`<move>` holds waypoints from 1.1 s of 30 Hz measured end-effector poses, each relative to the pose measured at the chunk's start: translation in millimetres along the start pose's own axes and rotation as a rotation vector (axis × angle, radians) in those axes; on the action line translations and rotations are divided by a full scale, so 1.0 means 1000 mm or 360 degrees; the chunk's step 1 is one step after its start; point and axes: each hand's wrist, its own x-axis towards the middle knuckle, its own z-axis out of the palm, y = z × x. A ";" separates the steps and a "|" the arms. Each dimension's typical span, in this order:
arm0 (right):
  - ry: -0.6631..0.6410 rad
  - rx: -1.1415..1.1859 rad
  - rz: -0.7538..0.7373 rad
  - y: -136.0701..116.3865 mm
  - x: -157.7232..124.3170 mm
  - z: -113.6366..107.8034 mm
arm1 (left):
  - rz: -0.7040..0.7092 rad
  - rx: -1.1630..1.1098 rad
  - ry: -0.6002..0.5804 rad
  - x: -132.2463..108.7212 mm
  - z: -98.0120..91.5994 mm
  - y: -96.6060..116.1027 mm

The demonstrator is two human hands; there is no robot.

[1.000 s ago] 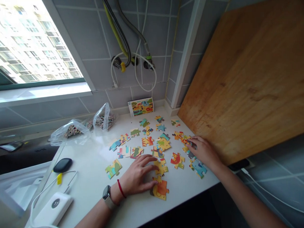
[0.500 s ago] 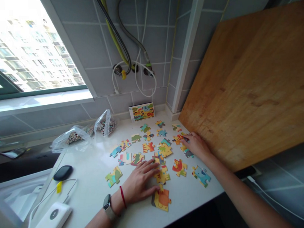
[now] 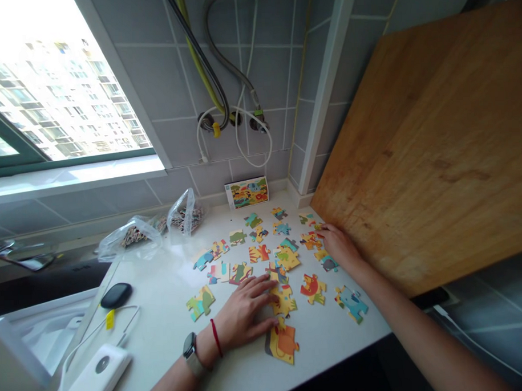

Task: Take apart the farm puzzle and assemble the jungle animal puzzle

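Head view: white countertop meets grey tile wall, with a wooden board standing at right (window at left). Jigsaw pieces lie scattered mid-counter. Left hand, fingers spread, rests open against pieces, gripping none; right hand, lightly curled, touches pieces beside the board, grip indeterminable.

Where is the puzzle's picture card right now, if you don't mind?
Head view: the picture card stands against the back wall, right of the plastic bags, behind the puzzle pieces.
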 end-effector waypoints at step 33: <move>-0.0452 0.0338 -0.0550 -0.115 -0.017 -0.007 | -0.0036 -0.0001 0.0142 -0.001 0.007 0.001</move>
